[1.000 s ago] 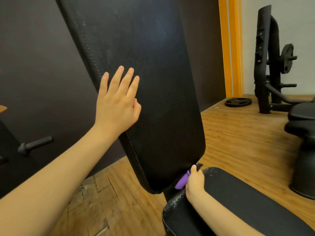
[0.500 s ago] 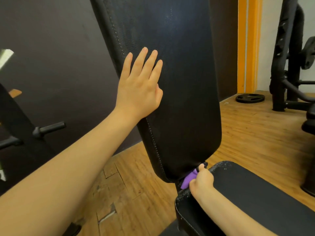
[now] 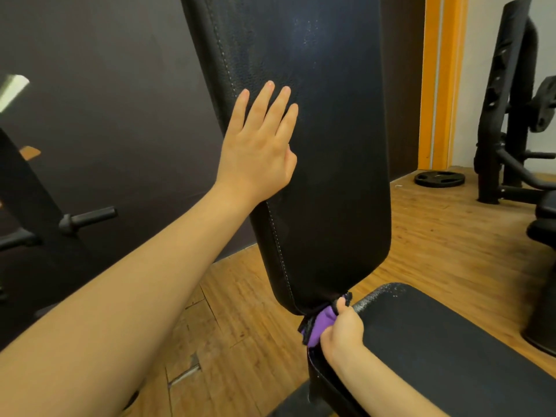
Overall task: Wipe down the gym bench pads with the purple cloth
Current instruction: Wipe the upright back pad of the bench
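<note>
Purple cloth [image 3: 322, 325] gripped in right hand [image 3: 343, 329] at back pad's [image 3: 328, 176] near end, left hand [image 3: 258, 152] pressed flat, fingers straight.

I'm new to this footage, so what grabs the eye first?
The tall black back pad fills the centre, with the left hand pressed flat on it. At its lower end, the right hand grips the purple cloth in the gap above the seat pad.
</note>
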Motion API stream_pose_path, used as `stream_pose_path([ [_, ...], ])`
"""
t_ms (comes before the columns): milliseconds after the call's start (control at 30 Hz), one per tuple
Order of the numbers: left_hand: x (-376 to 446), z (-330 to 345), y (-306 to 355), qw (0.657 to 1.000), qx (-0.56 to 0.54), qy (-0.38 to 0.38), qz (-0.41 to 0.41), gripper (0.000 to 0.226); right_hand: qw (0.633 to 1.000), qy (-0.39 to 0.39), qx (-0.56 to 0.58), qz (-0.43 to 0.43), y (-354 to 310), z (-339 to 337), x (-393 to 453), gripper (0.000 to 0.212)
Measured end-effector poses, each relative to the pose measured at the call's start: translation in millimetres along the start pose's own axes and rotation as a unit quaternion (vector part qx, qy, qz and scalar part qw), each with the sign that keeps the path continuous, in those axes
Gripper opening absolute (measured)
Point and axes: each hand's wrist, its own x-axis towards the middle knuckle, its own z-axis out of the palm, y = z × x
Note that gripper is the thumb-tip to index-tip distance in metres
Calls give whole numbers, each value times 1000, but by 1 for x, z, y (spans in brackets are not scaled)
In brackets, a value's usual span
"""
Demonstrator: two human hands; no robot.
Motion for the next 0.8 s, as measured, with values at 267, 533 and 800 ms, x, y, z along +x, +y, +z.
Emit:
stream_pose_path([
  [267,1,-5,0,1000,-10,-23,-7,58,987,-112,56,97,29,-8,-39,33],
  [533,-3,-18,-3,995,-46,-93,10,58,967,-223,-58,110,31,-30,-64,36],
  [800,-59,-21,0,986,-137,-93,-30,62,943,-309,-127,10,-3,-34,-84,32],
])
